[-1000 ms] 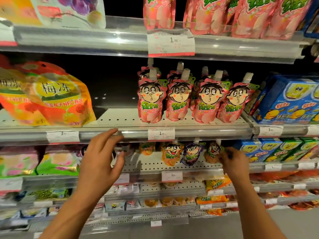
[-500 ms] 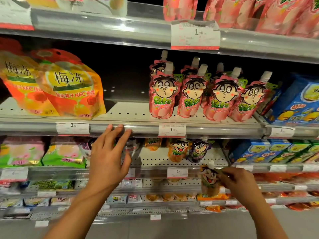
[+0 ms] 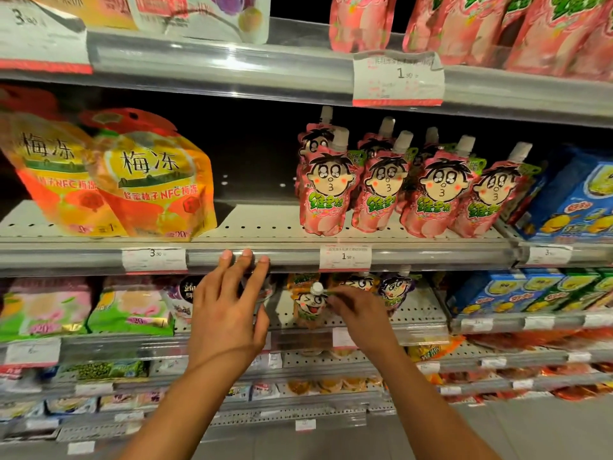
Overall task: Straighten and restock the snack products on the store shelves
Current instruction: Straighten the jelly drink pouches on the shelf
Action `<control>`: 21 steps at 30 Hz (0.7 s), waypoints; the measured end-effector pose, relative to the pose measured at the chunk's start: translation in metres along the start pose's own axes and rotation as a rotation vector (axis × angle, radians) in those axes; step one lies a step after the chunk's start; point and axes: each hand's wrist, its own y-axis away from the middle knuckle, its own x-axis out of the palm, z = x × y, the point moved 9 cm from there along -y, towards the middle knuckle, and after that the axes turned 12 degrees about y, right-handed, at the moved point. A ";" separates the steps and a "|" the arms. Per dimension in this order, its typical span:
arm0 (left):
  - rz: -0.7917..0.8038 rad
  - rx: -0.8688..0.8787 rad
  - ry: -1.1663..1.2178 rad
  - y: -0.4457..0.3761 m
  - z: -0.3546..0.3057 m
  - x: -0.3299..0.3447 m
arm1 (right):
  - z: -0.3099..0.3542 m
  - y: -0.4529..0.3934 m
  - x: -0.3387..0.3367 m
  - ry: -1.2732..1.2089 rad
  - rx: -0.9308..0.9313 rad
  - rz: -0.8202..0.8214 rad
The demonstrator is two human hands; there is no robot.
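shelf rail (image 3: 431, 257), orange pouch (image 3: 308, 307) raised since

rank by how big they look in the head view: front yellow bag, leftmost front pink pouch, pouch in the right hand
1. Front yellow bag, clearly largest.
2. Leftmost front pink pouch.
3. Pouch that the right hand grips: looks smallest, but the hand hides part of it, so this is unsure.

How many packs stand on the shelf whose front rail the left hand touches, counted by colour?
Orange-yellow bags: 2
Pink pouches, front row: 4
Pink pouches behind: at least 3, partly hidden
Blue boxes: at least 1, cut off by the edge
Total: at least 10
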 end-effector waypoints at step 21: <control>0.077 -0.465 0.608 0.049 0.013 0.068 | -0.028 0.018 -0.052 0.121 0.109 -0.375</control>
